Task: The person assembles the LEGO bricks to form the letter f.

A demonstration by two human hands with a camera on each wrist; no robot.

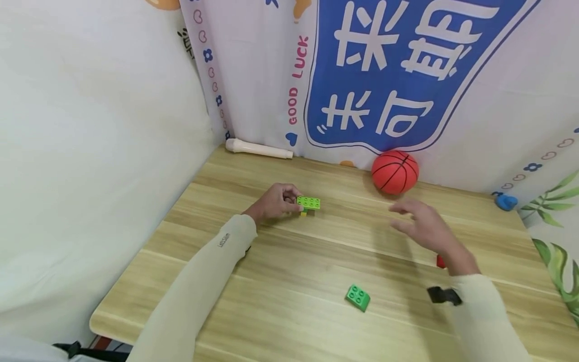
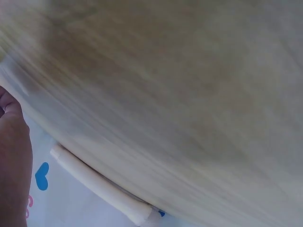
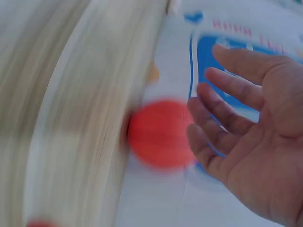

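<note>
At the middle of the table, my left hand (image 1: 278, 202) pinches a small stack of toy building bricks by its left side. A lime-green studded brick (image 1: 309, 202) tops the stack, and a yellow piece (image 1: 303, 213) shows below it. In the left wrist view only part of the left hand (image 2: 14, 161) appears, and the stack cannot be made out. My right hand (image 1: 422, 224) is raised over the right side of the table, holding nothing. Its fingers are loosely bent and spread in the right wrist view. A green brick (image 1: 358, 297) lies nearer the front.
A red brick (image 1: 441, 261) is partly hidden by the right forearm. Along the back of the table (image 1: 271, 301) are a white microphone-shaped object (image 1: 260, 149), a red toy basketball (image 1: 395, 172) and a small blue object (image 1: 506, 201). A printed cloth (image 1: 253, 75) hangs behind.
</note>
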